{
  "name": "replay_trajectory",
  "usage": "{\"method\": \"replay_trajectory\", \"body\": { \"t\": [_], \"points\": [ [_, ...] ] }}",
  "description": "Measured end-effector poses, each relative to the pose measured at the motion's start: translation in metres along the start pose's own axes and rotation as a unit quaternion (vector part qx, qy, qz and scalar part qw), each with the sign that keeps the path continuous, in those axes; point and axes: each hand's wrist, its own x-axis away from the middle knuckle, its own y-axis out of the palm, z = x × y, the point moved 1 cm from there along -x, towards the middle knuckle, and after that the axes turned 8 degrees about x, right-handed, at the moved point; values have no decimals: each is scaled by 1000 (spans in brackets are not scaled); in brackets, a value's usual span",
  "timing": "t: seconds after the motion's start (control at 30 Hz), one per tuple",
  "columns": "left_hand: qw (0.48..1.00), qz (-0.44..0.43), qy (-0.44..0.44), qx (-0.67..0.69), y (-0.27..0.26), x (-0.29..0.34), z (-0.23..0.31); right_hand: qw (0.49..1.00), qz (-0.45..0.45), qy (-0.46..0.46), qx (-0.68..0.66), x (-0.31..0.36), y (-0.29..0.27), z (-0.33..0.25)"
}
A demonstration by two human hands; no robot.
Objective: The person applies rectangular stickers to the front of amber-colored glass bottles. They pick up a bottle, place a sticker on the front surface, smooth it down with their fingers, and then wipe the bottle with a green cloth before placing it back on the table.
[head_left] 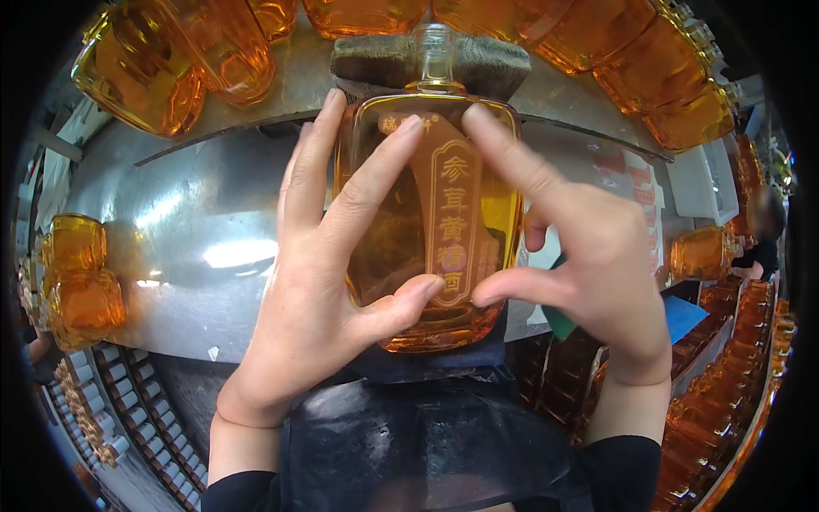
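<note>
An amber glass flask-shaped bottle (380,218) lies on its back before me, its clear open neck pointing away and resting on a worn grey padded support (368,66). On its upper face is a brownish-orange label (453,213) with gold lettering and a gold outline. My left hand (311,273) is spread over the left side, index fingertip near the label's top and thumb at its lower edge. From the right, my right hand (597,247) reaches in with index finger and thumb stretched apart at the label's right side, its other fingers curled.
More amber bottles (141,72) line the far edge of the metal table (196,222), and others (84,282) stand at the left. A white plastic bin (701,183) sits at the right. Crates of bottles (717,410) fill the lower right; rows of white-and-brown caps (94,410) fill the lower left.
</note>
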Motion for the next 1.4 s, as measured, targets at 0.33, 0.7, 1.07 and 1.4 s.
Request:
{"method": "replay_trajectory", "body": {
  "t": [0.33, 0.7, 1.07, 1.4],
  "points": [
    [1000, -11, 6, 24, 3, 1, -3, 919, 175, 139, -324, 0, -15, 43],
    [986, -21, -50, 160, 3, 5, -10, 920, 241, -277, 133, -77, -17, 12],
    [982, 63, 67, 168, -2, 15, -2, 963, 188, -182, 63, -5, -21, 2],
    [979, 123, -52, 157, -9, 20, -1, 961, 211, -173, 29, -58, -12, 16]
  ]
}}
